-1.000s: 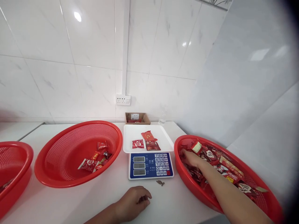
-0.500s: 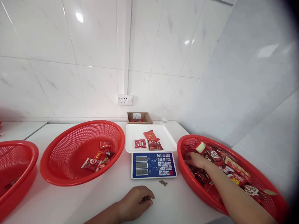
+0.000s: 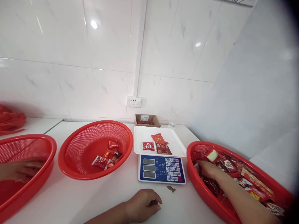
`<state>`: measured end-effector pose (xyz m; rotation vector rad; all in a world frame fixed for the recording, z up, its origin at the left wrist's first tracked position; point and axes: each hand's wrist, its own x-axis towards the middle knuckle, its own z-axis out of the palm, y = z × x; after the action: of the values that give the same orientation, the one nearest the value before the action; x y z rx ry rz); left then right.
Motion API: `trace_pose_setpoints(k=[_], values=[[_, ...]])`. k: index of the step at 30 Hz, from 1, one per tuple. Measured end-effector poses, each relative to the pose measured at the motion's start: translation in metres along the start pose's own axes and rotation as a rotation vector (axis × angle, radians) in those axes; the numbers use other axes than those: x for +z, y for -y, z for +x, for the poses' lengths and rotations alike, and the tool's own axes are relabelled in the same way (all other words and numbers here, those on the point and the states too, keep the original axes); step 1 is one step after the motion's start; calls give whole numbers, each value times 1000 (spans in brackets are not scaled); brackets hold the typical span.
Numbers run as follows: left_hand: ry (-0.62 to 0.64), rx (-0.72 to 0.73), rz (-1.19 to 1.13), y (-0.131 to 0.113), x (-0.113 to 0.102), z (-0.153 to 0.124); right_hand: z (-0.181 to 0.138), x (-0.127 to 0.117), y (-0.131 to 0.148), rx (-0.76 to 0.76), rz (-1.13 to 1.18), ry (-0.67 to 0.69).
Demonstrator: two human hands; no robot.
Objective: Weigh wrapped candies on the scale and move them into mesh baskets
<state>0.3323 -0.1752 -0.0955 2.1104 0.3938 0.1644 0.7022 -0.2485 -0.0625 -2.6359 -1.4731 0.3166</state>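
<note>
My left hand (image 3: 144, 205) rests on the white table (image 3: 105, 199) in front of the scale, fingers loosely curled, a gap showing by the thumb, nothing in it. My right hand (image 3: 206, 169) reaches down among snack packets (image 3: 229, 165) in the right red basket (image 3: 257, 160); its fingertips are hidden, so any hold is unclear. Between my hands stands a digital scale (image 3: 161, 169) with a blue keypad panel. On its white tray (image 3: 141, 133) lie an orange-red packet (image 3: 159, 139), a red-and-white packet (image 3: 148, 146) and a dark red packet (image 3: 163, 149).
A middle red basket (image 3: 77, 143) holds several small packets. Another person's hand (image 3: 23, 169) is inside the far-left red basket (image 3: 50, 146). Behind the scale are a cardboard box (image 3: 154, 120) and a clear bottle (image 3: 173, 120). A brown scrap (image 3: 171, 188) lies before the scale.
The view has shifted, so the baskets and scale appear further right. Another person's hand has come into the far-left basket. My left hand keeps its pose; my right hand stays in the right basket.
</note>
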Motion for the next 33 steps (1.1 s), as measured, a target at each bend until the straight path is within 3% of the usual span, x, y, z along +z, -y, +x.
trace_pose_setpoints(k=[7,9,12,14,17,21,25,29,33], values=[[-9,5,4,4,3,1,2,-15,-2,-10,-12,95],[-11,24,8,7,4,2,3,-30,-7,34,-53,41],[-17,39,19,11,7,4,4,-56,1,68,-32,-174],[-19,40,28,13,9,5,4,-67,22,9,97,-280],[-33,60,38,15,10,5,3,-70,75,-155,262,-275],[-28,85,41,16,9,5,7,-53,151,-296,264,-296],[26,123,46,24,9,11,12,-31,194,-426,160,-263],[59,149,68,39,16,20,16,-24,195,-470,120,-213],[56,162,67,45,19,23,12,-36,164,-411,99,-274]])
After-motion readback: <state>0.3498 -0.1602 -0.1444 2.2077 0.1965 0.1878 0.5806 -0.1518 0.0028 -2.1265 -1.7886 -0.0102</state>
